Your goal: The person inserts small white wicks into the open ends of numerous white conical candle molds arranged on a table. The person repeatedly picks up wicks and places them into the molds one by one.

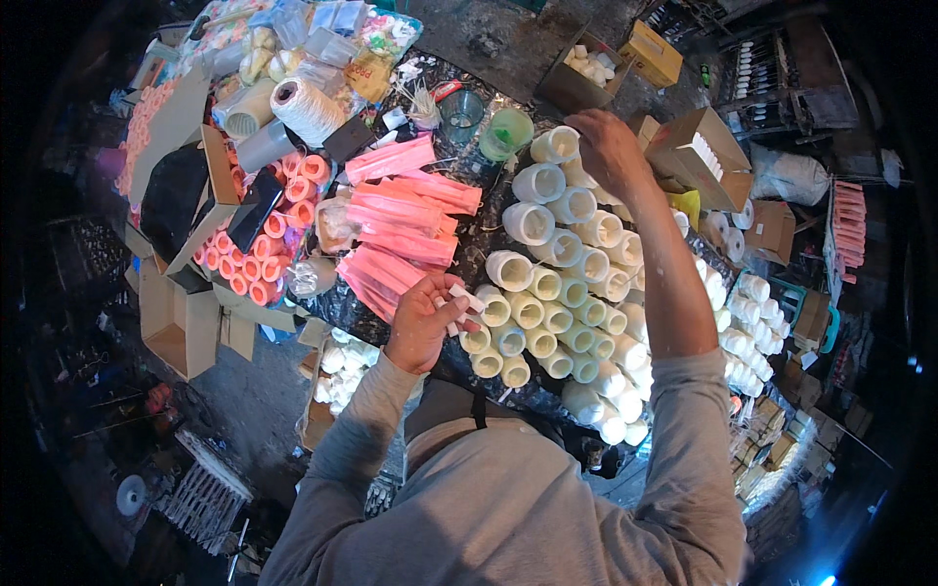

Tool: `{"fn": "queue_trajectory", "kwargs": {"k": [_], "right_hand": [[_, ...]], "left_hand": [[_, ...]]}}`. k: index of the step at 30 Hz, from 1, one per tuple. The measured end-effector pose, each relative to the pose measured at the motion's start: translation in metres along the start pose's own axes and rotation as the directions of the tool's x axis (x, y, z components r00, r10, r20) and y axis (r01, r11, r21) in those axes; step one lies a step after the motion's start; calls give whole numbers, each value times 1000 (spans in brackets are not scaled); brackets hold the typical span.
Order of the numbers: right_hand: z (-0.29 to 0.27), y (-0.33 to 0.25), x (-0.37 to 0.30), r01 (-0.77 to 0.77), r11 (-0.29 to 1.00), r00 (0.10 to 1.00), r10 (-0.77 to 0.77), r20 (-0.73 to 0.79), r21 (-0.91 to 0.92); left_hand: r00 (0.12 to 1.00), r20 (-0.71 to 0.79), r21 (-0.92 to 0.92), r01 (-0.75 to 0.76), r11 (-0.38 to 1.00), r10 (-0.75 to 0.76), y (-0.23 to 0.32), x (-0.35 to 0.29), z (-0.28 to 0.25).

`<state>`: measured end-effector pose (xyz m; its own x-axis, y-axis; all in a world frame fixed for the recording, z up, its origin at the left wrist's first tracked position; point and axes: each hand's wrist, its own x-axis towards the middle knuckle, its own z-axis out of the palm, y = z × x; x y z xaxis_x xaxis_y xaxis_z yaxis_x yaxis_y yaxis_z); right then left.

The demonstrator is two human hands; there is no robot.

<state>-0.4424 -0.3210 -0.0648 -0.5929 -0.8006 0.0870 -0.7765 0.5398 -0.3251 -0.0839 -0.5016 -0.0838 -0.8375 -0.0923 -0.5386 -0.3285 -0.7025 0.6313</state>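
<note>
My left hand [427, 323] is closed around several small white strips or blocks [465, 298], which stick out between thumb and fingers. It hovers between the pink bundles and the near left cups. My right hand [611, 154] is stretched to the far end of the pale, open-topped cylindrical cups [561, 248]. Its fingers bend together beside the rim of the farthest cup [555, 145]; what they hold, if anything, is hidden. The cups stand upright in close rows. Several flat pink bundles [401, 218] lie left of them.
A green cup [506, 134] and a clear glass [461, 115] stand beyond the cups. At far left are a thread cone [309, 112], pink rolls [262, 266] and an open cardboard box [207, 195]. Another carton [699, 161] sits right of my right forearm. More white pieces [752, 327] lie at right.
</note>
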Motion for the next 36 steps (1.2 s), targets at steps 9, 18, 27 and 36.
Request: {"fn": "queue_trajectory", "kwargs": {"k": [9,18,27,36], "right_hand": [[-10,-200,-145,-319,661,944,159,289,680],[19,-195,-215,-517,713,842,524,130,474],[44,-177,-209,-542,561,721,693,2,626],[68,-177,-178,-386,801,859,493,-139,458]], "left_hand": [[996,62,48,53,997,-56,1,-8,33],[920,231,921,-311,235,316,-7,6,52],[900,390,920,-371,-129,194,-12,97,77],[951,205,946,-254,204,234,5,66,51]]}}
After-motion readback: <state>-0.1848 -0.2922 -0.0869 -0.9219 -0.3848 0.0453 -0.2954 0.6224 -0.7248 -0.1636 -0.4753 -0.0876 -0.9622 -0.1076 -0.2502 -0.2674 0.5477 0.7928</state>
